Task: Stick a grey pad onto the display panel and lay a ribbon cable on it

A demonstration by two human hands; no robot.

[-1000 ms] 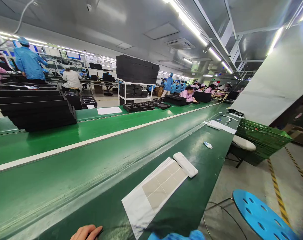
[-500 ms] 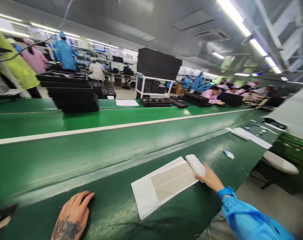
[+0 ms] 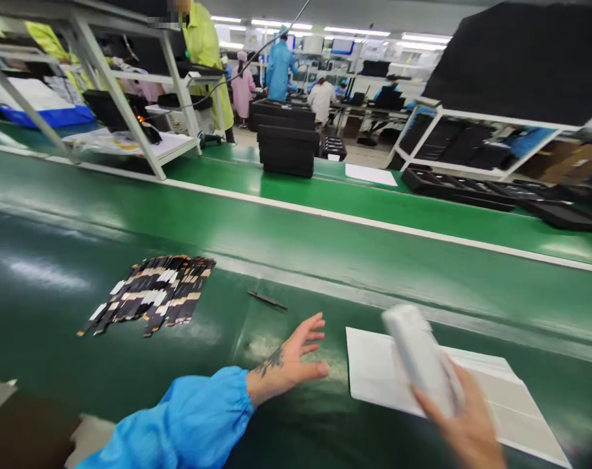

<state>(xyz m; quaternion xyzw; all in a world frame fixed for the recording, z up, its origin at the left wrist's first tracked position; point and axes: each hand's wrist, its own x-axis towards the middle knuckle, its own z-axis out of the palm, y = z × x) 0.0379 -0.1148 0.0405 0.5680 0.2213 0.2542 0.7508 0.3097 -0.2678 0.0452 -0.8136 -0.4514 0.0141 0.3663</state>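
My right hand (image 3: 471,417) is wrapped round a white oblong packet (image 3: 417,352), which is tilted upright and blurred by motion. Its exact kind I cannot make out. Below and behind it a white sheet with a beige panel (image 3: 515,397) lies flat on the green bench. My left hand (image 3: 298,358) is open, fingers spread, over the bench to the left of the sheet, with nothing in it. Just beyond that hand lies a pair of dark tweezers (image 3: 269,300). Further left is a fanned pile of thin black, tan and white strips (image 3: 154,290).
A green conveyor belt (image 3: 256,202) runs across behind the bench. On its far side stand stacked black trays (image 3: 288,146), a white sheet (image 3: 371,174) and more black trays (image 3: 462,189). A white metal rack (image 3: 120,111) stands at left. Several people work in the background.
The view has swung left, bringing the strips and tweezers into sight. My right hand has lifted the white packet from the sheet's far end. My left hand has risen and spread its fingers.
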